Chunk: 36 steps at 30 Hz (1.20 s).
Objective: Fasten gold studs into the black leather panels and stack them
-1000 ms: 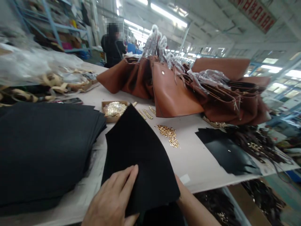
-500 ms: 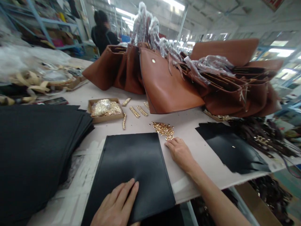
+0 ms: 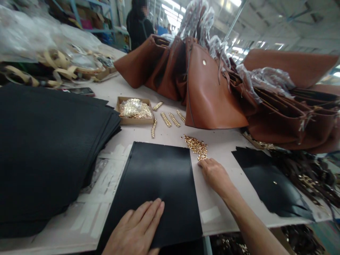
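My left hand (image 3: 138, 226) lies flat with its fingers stretched out on a black leather panel (image 3: 162, 170), near the panel's front edge. Just past the panel's right side, my right hand (image 3: 216, 177) rests on the table with its fingertips drawn together at the near end of a heap of small gold metal pieces (image 3: 196, 145). What those fingertips pinch, if anything, is too small to make out. Gold strips (image 3: 166, 119) of linked pieces lie farther back, beside a cardboard box (image 3: 136, 120) of bagged gold pieces.
A thick stack of black panels (image 3: 53, 141) covers the table's left side. Several brown leather bags (image 3: 212, 95) with plastic-wrapped handles stand behind. More black panels (image 3: 262, 177) and dark straps (image 3: 308, 170) lie to the right. A person (image 3: 138, 26) stands in the background.
The view has shifted left and tilted, so most things appear farther right. My right fingertips have closed in on the near end of the gold heap. My left hand stays flat on the panel.
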Motion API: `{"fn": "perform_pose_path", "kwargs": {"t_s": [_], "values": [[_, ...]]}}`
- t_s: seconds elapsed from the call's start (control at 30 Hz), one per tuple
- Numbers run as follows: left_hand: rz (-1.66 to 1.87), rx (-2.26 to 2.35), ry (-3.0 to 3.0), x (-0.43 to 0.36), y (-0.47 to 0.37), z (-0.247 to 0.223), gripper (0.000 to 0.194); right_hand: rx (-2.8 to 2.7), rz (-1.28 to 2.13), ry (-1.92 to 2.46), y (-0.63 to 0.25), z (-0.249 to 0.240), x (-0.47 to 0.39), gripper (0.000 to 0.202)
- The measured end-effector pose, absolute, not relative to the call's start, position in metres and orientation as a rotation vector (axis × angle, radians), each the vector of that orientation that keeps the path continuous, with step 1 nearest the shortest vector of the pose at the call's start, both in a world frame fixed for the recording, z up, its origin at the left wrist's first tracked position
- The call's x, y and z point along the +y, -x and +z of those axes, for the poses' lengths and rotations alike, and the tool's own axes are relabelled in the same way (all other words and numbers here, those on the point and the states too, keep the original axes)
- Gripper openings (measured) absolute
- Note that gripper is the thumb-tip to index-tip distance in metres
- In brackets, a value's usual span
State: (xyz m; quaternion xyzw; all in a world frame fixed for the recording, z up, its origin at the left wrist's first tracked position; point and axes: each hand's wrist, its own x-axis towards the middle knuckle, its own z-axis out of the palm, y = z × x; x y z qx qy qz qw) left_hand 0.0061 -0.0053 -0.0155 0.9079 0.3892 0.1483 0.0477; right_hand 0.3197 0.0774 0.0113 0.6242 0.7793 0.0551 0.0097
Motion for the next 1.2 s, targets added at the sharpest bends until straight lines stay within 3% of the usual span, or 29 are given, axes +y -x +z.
{"fn": "perform_pose_path", "kwargs": {"t_s": [0.37,0.8,0.87,1.03,1.2], "values": [[0.464,1.252,-2.602,-0.012,-0.010,-0.015,0.067,2.358,-0.183,-2.302,-0.348,0.017,0.083,0.029],[0.319,1.104,-2.572,-0.007,-0.005,-0.006,0.062,2.492,-0.216,-2.268,-0.343,0.023,0.071,0.016],[0.290,1.056,-2.567,-0.007,-0.005,-0.002,0.063,2.553,-0.381,-2.350,-0.326,0.025,0.061,0.015],[0.326,1.049,-2.587,-0.008,-0.005,-0.004,0.066,2.624,-1.209,-2.239,-0.253,0.022,0.034,0.011],[0.386,1.020,-2.625,-0.007,-0.005,-0.009,0.064,2.646,-1.255,-2.055,-0.210,0.015,0.025,0.006]]}}
